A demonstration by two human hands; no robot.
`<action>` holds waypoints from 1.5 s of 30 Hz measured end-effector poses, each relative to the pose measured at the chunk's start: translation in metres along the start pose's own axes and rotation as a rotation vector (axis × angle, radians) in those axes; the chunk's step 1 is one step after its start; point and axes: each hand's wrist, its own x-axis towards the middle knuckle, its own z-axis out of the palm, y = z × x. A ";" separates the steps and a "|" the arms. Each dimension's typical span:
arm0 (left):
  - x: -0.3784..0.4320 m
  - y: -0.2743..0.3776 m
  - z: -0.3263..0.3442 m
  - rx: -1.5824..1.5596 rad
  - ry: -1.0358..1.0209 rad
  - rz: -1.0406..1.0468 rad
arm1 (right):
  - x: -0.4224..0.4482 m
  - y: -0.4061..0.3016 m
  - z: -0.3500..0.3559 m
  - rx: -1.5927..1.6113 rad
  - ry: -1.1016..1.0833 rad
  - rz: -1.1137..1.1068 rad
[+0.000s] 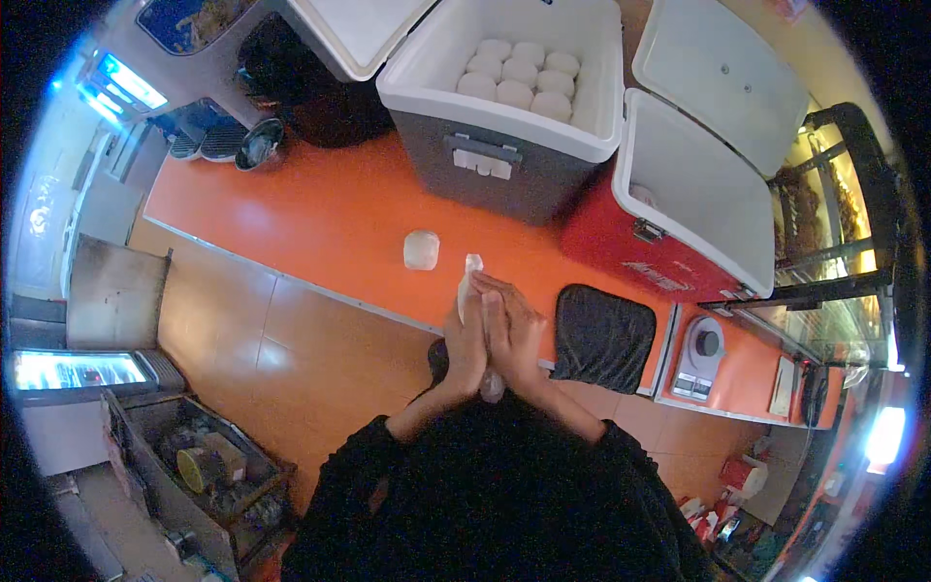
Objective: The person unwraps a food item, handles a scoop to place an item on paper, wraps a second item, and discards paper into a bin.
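My left hand (465, 342) and my right hand (512, 331) are pressed palm to palm over the front edge of an orange counter (327, 211). Between them is a flattened piece of white dough (473, 263). Its pale edge shows past my fingertips and along the left hand, and a translucent bit shows below, near my wrists. Most of the piece is hidden by the palms. A second, rounded-square white dough piece (421, 249) lies on the counter just ahead and to the left. Beyond it, an open grey cooler (487, 156) holds several white dough balls (518, 73).
An open red cooler (625, 247) stands right of the grey one, beside a glass display case (822, 240). A black cloth (605, 338) hangs over the counter's front edge. Farther right sits a kitchen scale (698, 356). A cluttered open bin (196, 473) is low at left.
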 end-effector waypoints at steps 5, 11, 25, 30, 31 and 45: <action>0.006 -0.015 -0.002 0.073 -0.010 0.031 | -0.001 -0.003 -0.001 -0.048 -0.001 -0.012; 0.006 -0.004 0.001 0.046 0.010 -0.077 | 0.006 -0.005 -0.003 -0.065 0.000 -0.041; -0.007 0.076 -0.009 -0.542 -0.195 -0.284 | 0.040 -0.066 -0.044 0.931 -0.140 0.581; -0.019 0.058 -0.027 -0.387 -0.173 -0.036 | 0.038 -0.093 -0.050 1.081 -0.131 0.596; -0.021 0.061 -0.028 -0.295 -0.122 0.010 | 0.039 -0.109 -0.053 1.019 -0.104 0.600; -0.086 0.132 -0.022 -0.549 -0.311 -0.364 | 0.028 -0.161 -0.095 0.847 -0.402 -0.153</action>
